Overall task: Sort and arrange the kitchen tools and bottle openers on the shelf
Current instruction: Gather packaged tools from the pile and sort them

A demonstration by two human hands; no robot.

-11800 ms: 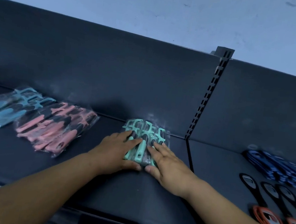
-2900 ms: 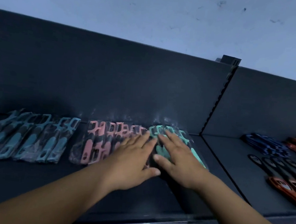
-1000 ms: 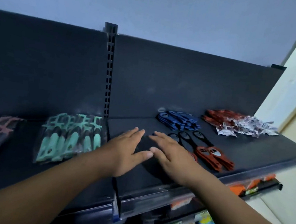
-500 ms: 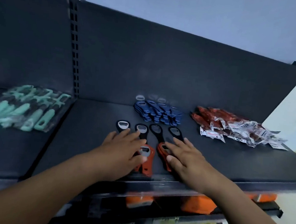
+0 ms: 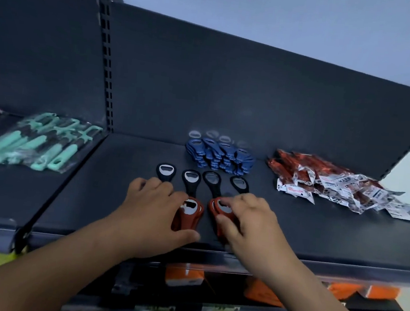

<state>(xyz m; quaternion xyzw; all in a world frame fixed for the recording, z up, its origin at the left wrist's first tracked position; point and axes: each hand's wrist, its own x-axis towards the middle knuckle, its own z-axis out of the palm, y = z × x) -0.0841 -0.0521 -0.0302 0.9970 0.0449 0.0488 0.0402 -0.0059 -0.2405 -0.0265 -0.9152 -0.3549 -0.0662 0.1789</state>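
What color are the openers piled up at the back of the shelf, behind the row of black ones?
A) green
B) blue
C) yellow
B: the blue openers lie in a pile by the back wall, just behind the row of black openers.

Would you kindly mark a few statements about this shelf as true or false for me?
1. The blue openers lie behind the black openers. True.
2. The right hand grips a blue opener. False: it pinches the right red opener.
3. The teal tools lie left of the post. True.
4. The packets sit at the left end of the shelf. False: they sit at its right end.
5. The left hand rests on the teal tools. False: it holds the left red opener.
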